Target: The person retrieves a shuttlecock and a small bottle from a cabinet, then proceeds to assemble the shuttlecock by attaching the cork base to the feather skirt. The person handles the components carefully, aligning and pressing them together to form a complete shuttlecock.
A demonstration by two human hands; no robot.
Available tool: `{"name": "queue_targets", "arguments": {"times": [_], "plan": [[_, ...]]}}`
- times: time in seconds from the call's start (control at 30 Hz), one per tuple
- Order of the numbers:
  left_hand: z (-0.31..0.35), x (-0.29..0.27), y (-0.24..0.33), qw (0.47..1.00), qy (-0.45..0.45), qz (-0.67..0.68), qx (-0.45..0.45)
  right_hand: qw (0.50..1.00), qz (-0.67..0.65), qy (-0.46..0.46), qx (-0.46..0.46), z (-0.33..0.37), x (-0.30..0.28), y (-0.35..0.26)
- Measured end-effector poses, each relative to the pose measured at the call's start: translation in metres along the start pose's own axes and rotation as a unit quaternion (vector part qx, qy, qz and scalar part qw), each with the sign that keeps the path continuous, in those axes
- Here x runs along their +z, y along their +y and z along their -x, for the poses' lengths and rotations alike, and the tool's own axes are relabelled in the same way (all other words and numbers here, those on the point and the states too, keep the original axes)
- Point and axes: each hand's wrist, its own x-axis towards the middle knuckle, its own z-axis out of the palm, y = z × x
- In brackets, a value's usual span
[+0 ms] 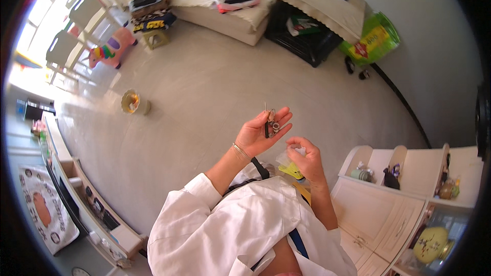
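Observation:
A small bunch of keys [270, 124] on a metal ring lies across my left hand [254, 135]. The palm faces up with its fingers stretched out, and the thumb rests against the keys' dark part. Close by on the right, my right hand [310, 162] is closed, its fingers curled and pinched on a thin, whitish translucent piece, perhaps plastic. Just below that hand is a bright yellow item [292, 170], partly covered; I cannot make out its kind. The two hands are apart, in front of my white shirt [230, 225].
A pale cabinet [376, 209] with open shelves stands at my right. On the floor to the left is a small bin [143, 106]. Farther off are a bed [225, 23], a stool [154, 39] under folded clothes, a pink toy animal [115, 48], chairs and a green bag [376, 41].

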Motion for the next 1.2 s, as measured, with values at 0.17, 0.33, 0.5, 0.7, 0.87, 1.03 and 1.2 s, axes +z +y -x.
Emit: {"name": "queue_targets", "arguments": {"times": [0.17, 0.33, 0.5, 0.7, 0.87, 1.03, 1.2], "plan": [[0.05, -0.006, 0.051, 0.996, 0.034, -0.014, 0.077, 0.999, 0.016, -0.024, -0.038, -0.044, 0.084, -0.018], [0.086, -0.02, 0.089, 0.983, 0.024, -0.036, 0.176, 0.974, 0.142, -0.134, -0.111, -0.076, 0.138, -0.028], [0.101, -0.028, 0.11, 0.964, 0.024, -0.011, 0.263, 0.949, 0.175, -0.226, -0.135, -0.111, 0.167, -0.03], [0.095, -0.028, 0.133, 0.93, 0.014, -0.018, 0.367, 0.918, 0.147, -0.325, -0.172, -0.164, 0.188, -0.028], [0.093, -0.022, 0.145, 0.888, 0.03, -0.022, 0.458, 0.885, 0.124, -0.413, -0.176, -0.198, 0.207, -0.036], [0.104, -0.023, 0.148, 0.843, 0.085, 0.035, 0.53, 0.845, 0.135, -0.484, -0.183, -0.214, 0.235, -0.033], [0.127, -0.031, 0.166, 0.801, 0.126, 0.064, 0.582, 0.813, 0.14, -0.546, -0.149, -0.223, 0.279, -0.03]]}}
